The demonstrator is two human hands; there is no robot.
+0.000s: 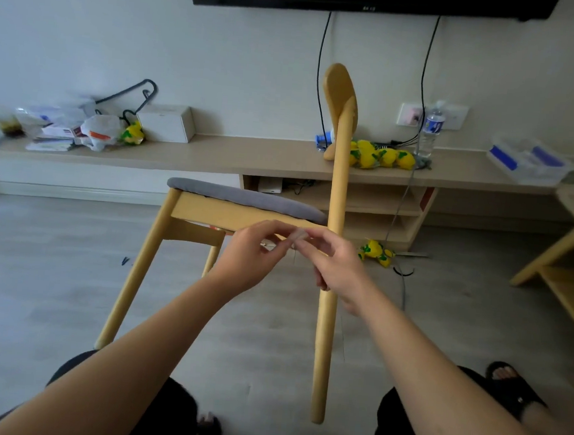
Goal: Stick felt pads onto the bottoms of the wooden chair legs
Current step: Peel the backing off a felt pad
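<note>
A light wooden chair [336, 193] with a grey seat cushion [246, 197] stands tilted in front of me, its back leg reaching down between my knees. My left hand [252, 252] and my right hand [333, 262] meet in front of the seat rail. Together their fingertips pinch a small pale, partly see-through piece [298, 235], probably a felt pad or its backing. Its exact shape is too blurred to tell. The bottom end of the near leg [317, 418] hangs just above the floor.
A long beige shelf [215, 156] runs along the wall with clutter at the left, yellow plush toys [379, 156], a water bottle [429, 132] and a plastic box [530, 161]. Another yellow toy [375, 251] lies on the floor. A low wooden table [570, 260] stands at the right.
</note>
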